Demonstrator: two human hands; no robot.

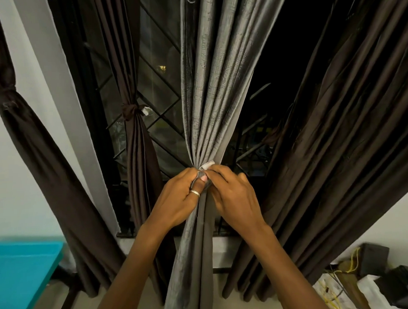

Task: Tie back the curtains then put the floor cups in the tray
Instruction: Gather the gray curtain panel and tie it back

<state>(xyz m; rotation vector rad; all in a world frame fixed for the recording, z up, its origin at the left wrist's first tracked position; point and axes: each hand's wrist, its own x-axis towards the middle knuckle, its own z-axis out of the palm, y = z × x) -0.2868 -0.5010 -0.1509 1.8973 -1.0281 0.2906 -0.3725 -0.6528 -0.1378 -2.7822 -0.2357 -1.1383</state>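
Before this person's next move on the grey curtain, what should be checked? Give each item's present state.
1. Grey curtain gathered into one bundle at the hands: ok.
2. Left hand and right hand each have a grip at the gather: ok.
3. Pale tie knotted: cannot tell, fingers hide it.
4. Far-left dark curtain and second dark curtain tied: ok.
5. Right dark curtain tied: not ok, it hangs loose.
6. Cups and tray located: cannot tell, neither is in view.
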